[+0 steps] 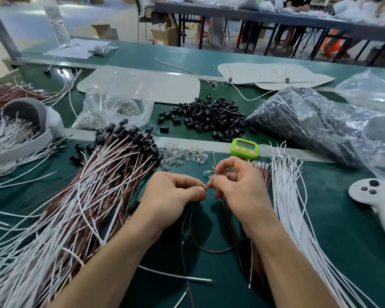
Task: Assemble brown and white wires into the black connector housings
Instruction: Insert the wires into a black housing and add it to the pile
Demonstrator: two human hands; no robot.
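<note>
My left hand (176, 196) and my right hand (233, 183) meet at the centre of the green table. The left hand's fingers are curled, pinching the end of a brown wire (211, 250) that loops down below both hands. The right hand pinches a small clear piece with thin wire leads (213, 172) sticking up. A heap of loose black connector housings (209, 116) lies behind. Finished brown and white wires with black housings (111, 165) fan out on the left. Loose white wires (291, 196) lie on the right, brown wires (265, 174) beside them.
Small clear pieces (182, 156) are scattered behind my hands. A green timer (245, 148) stands beyond them. A white controller (373, 196) lies at the right. Plastic bags of parts (309, 121) sit at the back, one more bag (116, 103) at the back left.
</note>
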